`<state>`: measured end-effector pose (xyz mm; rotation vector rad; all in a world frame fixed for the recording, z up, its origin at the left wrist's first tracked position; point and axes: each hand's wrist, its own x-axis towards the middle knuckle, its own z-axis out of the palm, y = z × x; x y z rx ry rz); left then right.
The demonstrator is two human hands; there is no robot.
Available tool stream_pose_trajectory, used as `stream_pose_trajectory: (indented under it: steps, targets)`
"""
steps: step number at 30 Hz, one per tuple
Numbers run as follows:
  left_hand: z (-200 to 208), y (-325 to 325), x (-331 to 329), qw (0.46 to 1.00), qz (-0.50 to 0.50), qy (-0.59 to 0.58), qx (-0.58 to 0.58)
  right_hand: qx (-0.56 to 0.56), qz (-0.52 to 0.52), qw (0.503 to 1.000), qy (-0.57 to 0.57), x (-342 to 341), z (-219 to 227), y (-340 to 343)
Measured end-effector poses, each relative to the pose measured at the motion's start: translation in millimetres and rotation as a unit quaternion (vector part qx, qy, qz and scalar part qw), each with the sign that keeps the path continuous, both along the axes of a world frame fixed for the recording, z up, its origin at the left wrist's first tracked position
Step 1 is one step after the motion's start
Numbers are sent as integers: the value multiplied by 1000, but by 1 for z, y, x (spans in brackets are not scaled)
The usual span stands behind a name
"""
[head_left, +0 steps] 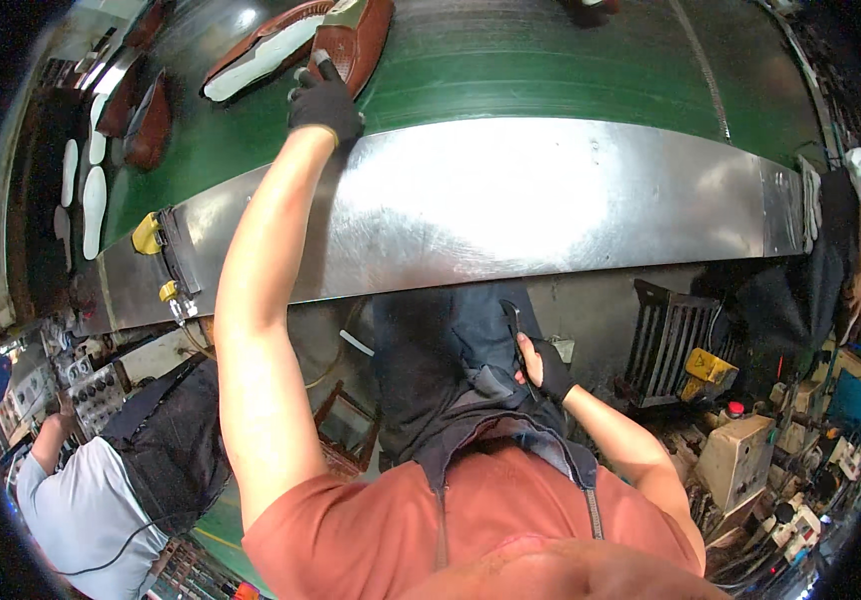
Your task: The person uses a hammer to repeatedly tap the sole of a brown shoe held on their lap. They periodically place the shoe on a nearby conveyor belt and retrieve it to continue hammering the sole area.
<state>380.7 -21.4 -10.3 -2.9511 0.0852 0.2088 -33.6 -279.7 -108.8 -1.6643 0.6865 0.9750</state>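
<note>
Here our black-gloved left hand (325, 103) clamps the brown leather shoe (356, 38) on the green conveyor belt (551, 60), where a loose grip could drop it, while our right hand (549, 368), below that belt, pinches the dark apron (451, 350).

What I'm wearing at the line

Looking down at myself, I see a rust-orange short-sleeved top across my chest and shoulders, with a dark blue-black apron hanging in front and its grey-edged straps running up over the orange cloth. Both forearms are bare from the sleeves down. My left hand (326, 105) and right hand (549, 368) each wear a black glove; the right one is fingerless, ending short of my fingertips, with a snug cuff at the wrist.
</note>
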Motion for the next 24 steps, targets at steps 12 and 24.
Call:
stream_pose_trajectory:
  steps: [12, 24]
  targets:
    - [-49, 81, 23, 840, -20, 52, -540, 32, -20, 999, 0, -11, -1, 0]
    - [66, -13, -123, 808, -12, 101, -581, 7, -69, 996, -52, -19, 38, 7]
